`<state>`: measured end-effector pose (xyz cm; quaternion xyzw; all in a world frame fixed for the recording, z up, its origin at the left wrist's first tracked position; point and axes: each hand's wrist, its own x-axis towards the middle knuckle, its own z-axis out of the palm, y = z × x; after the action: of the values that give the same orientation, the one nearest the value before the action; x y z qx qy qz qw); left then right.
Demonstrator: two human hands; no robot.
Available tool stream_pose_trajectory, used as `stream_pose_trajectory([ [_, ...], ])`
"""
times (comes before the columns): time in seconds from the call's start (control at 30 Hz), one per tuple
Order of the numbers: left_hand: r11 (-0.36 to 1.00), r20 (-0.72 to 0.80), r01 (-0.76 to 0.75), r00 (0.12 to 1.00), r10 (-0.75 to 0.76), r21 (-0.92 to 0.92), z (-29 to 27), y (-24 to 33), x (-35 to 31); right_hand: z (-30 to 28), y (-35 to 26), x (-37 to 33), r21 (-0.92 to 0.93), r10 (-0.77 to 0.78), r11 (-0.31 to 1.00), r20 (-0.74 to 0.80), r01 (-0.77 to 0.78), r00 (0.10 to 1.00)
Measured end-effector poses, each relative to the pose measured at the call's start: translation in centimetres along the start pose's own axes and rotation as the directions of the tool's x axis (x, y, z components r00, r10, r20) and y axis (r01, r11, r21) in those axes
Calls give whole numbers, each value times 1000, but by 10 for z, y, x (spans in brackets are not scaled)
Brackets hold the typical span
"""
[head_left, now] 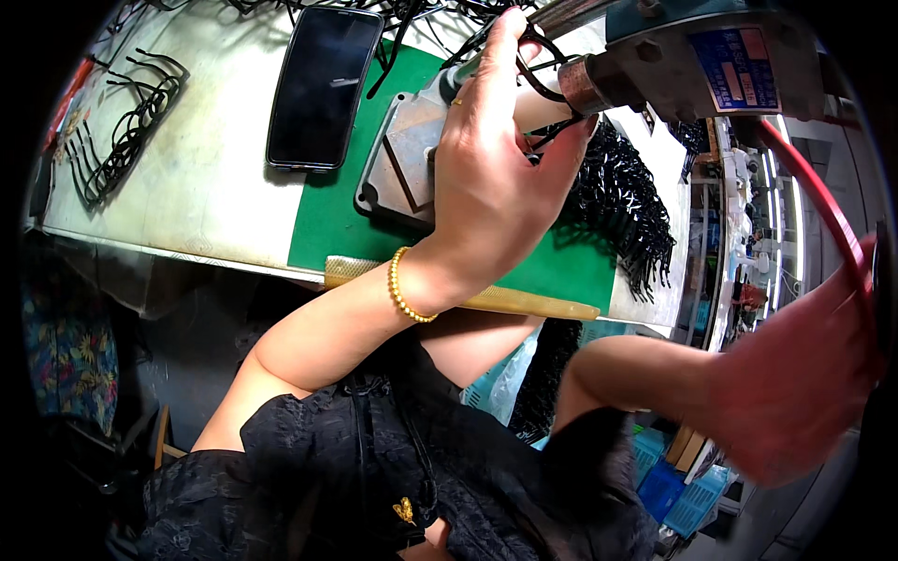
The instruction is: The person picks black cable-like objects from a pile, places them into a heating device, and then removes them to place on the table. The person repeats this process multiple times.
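Note:
My left hand (491, 182), with a gold bead bracelet at the wrist, reaches over a grey metal base (398, 164). Its fingers close around a black eyeglass frame (540, 87), held against the round metal ram (594, 84) of a hand press. Part of the frame is hidden behind the fingers. Far out at the right, my right hand (795, 383) is smeared by motion and wraps around the red lever (818, 187) of the press. The picture's dark rim cuts off its fingertips.
A black phone (323, 89) lies left of the base on a green mat (313, 229). Many black eyeglass frames are heaped to the right (622, 206), with another row (131, 136) at left. A yellowish strip (543, 303) runs along the table's front edge. Blue baskets (697, 500) stand below.

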<state>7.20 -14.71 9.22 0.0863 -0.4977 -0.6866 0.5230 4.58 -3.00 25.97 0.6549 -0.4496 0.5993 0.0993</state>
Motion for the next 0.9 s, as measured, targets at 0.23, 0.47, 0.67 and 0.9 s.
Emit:
stream_pose_trajectory([
  [0.23,994,-60,-59,996,64,95,-5,-14,4,-2,12,-5,-253,-179,958,-167,133,970],
  [0.47,777,70,-224,971,227,588,-111,35,-2,-14,45,-26,-531,-86,840,-340,-116,936],
  [0.67,432,-35,-34,988,150,901,-233,27,25,7,102,-136,-138,473,817,-396,-560,787],
  [0.9,-463,233,-78,929,287,883,-305,36,47,25,106,-154,-208,563,731,-352,-649,748],
])
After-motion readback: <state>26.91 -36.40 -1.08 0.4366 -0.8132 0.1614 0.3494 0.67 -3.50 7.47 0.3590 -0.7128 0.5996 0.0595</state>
